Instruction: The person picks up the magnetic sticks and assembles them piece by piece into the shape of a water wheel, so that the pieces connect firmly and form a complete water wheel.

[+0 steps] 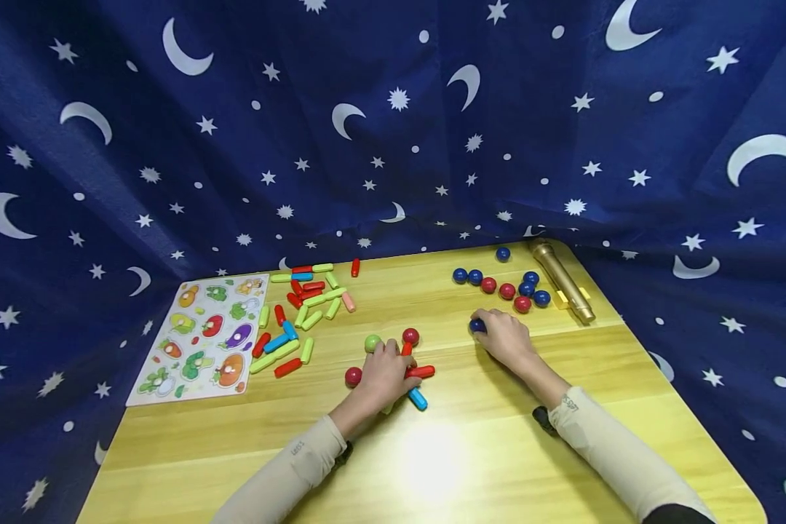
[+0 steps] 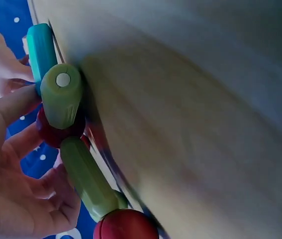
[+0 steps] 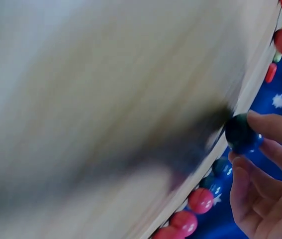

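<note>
My left hand [image 1: 385, 375] holds a construction of rods and balls on the table, its thumb and fingers about the hub. In the left wrist view, a red ball [image 2: 56, 133] at that hub joins a blue rod [image 2: 42, 50] and a green rod [image 2: 87, 177], which leads to another red ball [image 2: 126, 226]. Red rods [image 1: 422, 372] and a light green ball [image 1: 372, 343] show around the hand in the head view; the palm hides the middle. To the right, my right hand [image 1: 507, 340] pinches a dark blue ball [image 3: 241, 133] between thumb and fingertips, close over the table.
Loose red, green and blue rods [image 1: 314, 300] lie spread at the left. Beside them is a vegetable picture board [image 1: 199, 338]. Blue and red balls [image 1: 507, 291] cluster at the back right, next to a gold-coloured tube [image 1: 563, 280]. A star-and-moon curtain [image 1: 393, 145] hangs behind the table.
</note>
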A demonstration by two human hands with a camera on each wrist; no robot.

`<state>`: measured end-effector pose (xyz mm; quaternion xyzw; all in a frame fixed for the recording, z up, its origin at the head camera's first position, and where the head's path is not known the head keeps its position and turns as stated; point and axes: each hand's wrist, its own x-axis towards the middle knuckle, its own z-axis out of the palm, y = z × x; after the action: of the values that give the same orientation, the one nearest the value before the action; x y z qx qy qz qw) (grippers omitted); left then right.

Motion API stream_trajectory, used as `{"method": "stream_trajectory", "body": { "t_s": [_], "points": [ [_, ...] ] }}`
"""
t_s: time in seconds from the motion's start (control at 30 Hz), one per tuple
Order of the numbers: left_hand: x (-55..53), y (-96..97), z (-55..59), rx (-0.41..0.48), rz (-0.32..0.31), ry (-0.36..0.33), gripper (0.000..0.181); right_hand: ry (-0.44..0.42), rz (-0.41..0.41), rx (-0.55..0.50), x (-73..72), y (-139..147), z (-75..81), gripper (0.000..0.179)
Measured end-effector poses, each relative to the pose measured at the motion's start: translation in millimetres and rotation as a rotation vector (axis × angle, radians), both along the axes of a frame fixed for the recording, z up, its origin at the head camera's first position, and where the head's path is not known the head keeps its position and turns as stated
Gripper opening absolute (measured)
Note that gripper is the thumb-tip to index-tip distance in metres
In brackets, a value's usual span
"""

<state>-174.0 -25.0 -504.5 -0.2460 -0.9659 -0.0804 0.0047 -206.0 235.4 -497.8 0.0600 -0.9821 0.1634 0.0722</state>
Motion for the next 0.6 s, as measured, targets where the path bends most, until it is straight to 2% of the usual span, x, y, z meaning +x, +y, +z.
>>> {"method": "stream_trajectory", "body": {
  "t_s": [0.13, 0.3, 0.5, 0.6],
  "points": [
    [-4.3, -0.9, -1.0, 0.096, 0.010, -0.104, 0.021, -0.022, 0.032, 0.014, 8.6, -10, 3.2, 0.031],
    [-6.7, -2.3, -0.5, 0.192, -0.006, -0.193, 0.016, -0.069, 0.093, -0.002, 22.0, -19, 7.6, 0.029],
    [-9.5, -3.0, -1.1, 0.217, -0.036, -0.195, 0.015, -0.119, 0.171, -0.033, 34.9, -31, 11.3, 0.027],
    [-10.3, -2.6, -2.1, 0.234, -0.029, -0.204, 0.014, -0.147, 0.200, -0.038, 39.2, -37, 10.9, 0.027]
  ]
}}
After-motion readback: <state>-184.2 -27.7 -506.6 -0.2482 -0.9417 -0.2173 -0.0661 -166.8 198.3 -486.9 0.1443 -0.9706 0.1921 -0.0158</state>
